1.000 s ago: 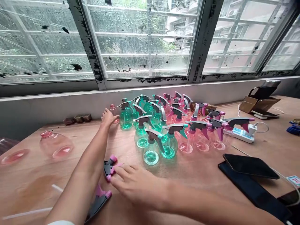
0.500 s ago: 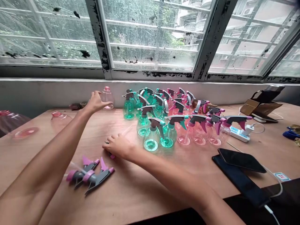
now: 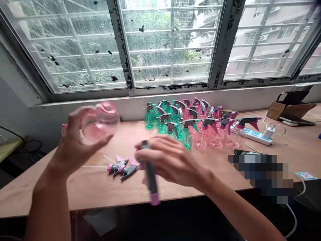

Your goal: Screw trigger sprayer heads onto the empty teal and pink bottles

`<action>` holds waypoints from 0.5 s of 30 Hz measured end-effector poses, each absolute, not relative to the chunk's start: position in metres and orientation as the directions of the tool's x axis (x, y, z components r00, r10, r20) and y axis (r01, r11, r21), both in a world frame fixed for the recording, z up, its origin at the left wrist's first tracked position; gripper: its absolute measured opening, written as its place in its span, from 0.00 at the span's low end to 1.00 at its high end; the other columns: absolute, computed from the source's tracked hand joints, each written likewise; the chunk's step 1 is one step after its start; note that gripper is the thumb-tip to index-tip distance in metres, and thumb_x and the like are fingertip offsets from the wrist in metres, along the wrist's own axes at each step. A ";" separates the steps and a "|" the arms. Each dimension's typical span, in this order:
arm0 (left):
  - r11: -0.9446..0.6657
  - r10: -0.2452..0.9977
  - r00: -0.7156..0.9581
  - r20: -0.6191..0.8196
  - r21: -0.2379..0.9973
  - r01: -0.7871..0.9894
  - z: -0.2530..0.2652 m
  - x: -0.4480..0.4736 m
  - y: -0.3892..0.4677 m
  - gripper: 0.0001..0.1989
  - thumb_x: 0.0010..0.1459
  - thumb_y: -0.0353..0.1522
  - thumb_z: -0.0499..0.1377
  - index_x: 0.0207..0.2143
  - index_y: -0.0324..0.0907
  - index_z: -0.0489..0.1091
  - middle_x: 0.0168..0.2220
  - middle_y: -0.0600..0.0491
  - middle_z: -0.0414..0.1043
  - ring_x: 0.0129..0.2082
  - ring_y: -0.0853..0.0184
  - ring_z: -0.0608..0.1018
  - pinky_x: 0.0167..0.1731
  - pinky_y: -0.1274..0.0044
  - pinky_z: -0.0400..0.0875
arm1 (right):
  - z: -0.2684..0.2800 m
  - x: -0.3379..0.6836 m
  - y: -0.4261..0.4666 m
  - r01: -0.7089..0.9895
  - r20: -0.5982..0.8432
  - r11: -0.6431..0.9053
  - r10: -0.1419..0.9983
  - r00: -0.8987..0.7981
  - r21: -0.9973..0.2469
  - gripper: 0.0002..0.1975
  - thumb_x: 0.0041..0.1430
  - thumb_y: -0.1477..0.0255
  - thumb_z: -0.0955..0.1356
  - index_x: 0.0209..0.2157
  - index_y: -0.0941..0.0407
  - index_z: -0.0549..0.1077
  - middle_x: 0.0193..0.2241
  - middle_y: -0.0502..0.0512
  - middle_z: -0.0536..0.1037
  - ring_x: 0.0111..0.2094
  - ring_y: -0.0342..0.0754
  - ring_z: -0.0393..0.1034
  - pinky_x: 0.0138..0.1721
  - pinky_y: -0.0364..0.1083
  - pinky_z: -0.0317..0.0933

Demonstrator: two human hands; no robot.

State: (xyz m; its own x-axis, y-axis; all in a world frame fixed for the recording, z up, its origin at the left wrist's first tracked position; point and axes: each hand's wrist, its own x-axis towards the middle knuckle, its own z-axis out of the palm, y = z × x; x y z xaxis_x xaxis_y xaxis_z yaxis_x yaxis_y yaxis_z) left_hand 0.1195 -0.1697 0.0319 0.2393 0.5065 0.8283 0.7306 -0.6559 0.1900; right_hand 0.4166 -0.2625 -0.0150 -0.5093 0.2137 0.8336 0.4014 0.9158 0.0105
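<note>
My left hand (image 3: 72,144) is closed around a clear pink bottle (image 3: 100,122), lifted above the left part of the table and tilted. In front of my body, my right hand (image 3: 168,160) grips a grey and pink spray trigger head (image 3: 151,179), its pink end pointing down; both are slightly blurred. Between and behind the hands, loose grey and pink spray heads (image 3: 122,169) lie on the wood, with thin clear tubes attached. Beyond my right hand stand several green spray bottles (image 3: 149,119) and several pink spray bottles (image 3: 200,138), fitted with trigger heads.
A power strip (image 3: 255,135) with a white plug lies right of the bottles. Farther right stands a brown folding stand (image 3: 288,108). A phone edge (image 3: 247,152) and cable are at the front right. The window ledge (image 3: 160,93) bounds the table's back.
My left hand has taken the pink bottle from the back of the table and brought it nearer. My right hand has lifted a spray head off the table. The view has shifted.
</note>
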 end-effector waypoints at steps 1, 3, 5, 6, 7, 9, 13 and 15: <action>-0.683 0.498 0.303 0.812 0.152 0.715 0.024 0.119 -0.184 0.49 0.48 0.62 0.69 0.70 0.66 0.60 0.65 0.53 0.71 0.62 0.47 0.78 0.61 0.52 0.75 | -0.016 0.429 -0.278 0.367 0.881 0.920 0.282 -0.381 -0.135 0.14 0.78 0.71 0.68 0.61 0.50 0.67 0.50 0.58 0.84 0.54 0.55 0.80 0.56 0.54 0.74; -0.725 0.511 0.422 0.749 0.112 0.679 0.009 0.123 -0.206 0.45 0.51 0.59 0.69 0.69 0.74 0.60 0.64 0.54 0.71 0.65 0.42 0.76 0.59 0.49 0.78 | -0.016 0.453 -0.300 0.316 0.901 0.865 0.429 -0.063 -0.390 0.14 0.78 0.68 0.66 0.61 0.42 0.66 0.52 0.56 0.83 0.52 0.55 0.83 0.46 0.54 0.79; -0.772 0.524 0.526 0.670 0.114 0.625 -0.004 0.134 -0.221 0.43 0.55 0.55 0.68 0.71 0.74 0.58 0.63 0.52 0.74 0.63 0.41 0.79 0.55 0.49 0.82 | -0.015 0.470 -0.316 0.375 0.868 0.787 0.403 0.290 -0.490 0.14 0.74 0.67 0.70 0.57 0.39 0.71 0.52 0.55 0.81 0.50 0.59 0.84 0.49 0.57 0.78; -0.780 0.533 0.550 0.643 0.122 0.613 -0.010 0.141 -0.226 0.43 0.58 0.53 0.68 0.72 0.72 0.56 0.63 0.51 0.75 0.62 0.42 0.79 0.54 0.50 0.83 | -0.014 0.474 -0.321 0.413 0.842 0.752 0.351 0.409 -0.514 0.14 0.73 0.68 0.72 0.56 0.39 0.74 0.54 0.55 0.79 0.50 0.60 0.83 0.54 0.60 0.76; -0.788 0.537 0.564 0.628 0.134 0.601 -0.014 0.149 -0.230 0.43 0.60 0.51 0.68 0.73 0.70 0.55 0.64 0.50 0.76 0.62 0.43 0.80 0.53 0.52 0.84 | -0.014 0.477 -0.327 0.445 0.818 0.722 0.293 0.496 -0.529 0.14 0.71 0.67 0.73 0.55 0.38 0.76 0.56 0.55 0.77 0.51 0.62 0.83 0.59 0.62 0.73; -0.796 0.543 0.578 0.609 0.155 0.585 -0.020 0.161 -0.234 0.41 0.63 0.49 0.68 0.73 0.64 0.56 0.64 0.48 0.76 0.61 0.45 0.81 0.55 0.55 0.84 | -0.012 0.476 -0.335 0.477 0.788 0.682 0.246 0.565 -0.554 0.13 0.73 0.65 0.71 0.55 0.35 0.78 0.60 0.53 0.73 0.54 0.66 0.81 0.64 0.65 0.67; -0.800 0.549 0.586 0.596 0.172 0.575 -0.020 0.170 -0.237 0.36 0.65 0.48 0.66 0.71 0.58 0.59 0.65 0.47 0.75 0.63 0.47 0.79 0.61 0.57 0.79 | -0.013 0.472 -0.340 0.523 0.812 0.668 0.220 0.541 -0.529 0.16 0.74 0.65 0.69 0.59 0.32 0.76 0.66 0.52 0.70 0.51 0.69 0.82 0.59 0.70 0.72; -0.785 0.572 0.574 0.586 0.189 0.589 -0.017 0.169 -0.238 0.36 0.66 0.48 0.67 0.71 0.57 0.59 0.66 0.46 0.73 0.66 0.47 0.76 0.63 0.56 0.77 | -0.016 0.473 -0.334 0.521 0.825 0.701 0.172 0.539 -0.487 0.18 0.71 0.65 0.73 0.59 0.34 0.77 0.64 0.55 0.73 0.45 0.65 0.84 0.56 0.67 0.75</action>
State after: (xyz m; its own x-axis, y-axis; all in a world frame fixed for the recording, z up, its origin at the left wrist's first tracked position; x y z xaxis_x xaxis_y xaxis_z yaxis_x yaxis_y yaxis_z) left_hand 0.1688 -0.2384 -0.0172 0.5743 0.5718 0.5859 0.5895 -0.7854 0.1887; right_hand 0.4732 -0.3343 -0.0156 0.5386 0.1724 0.8247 0.5211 0.7010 -0.4869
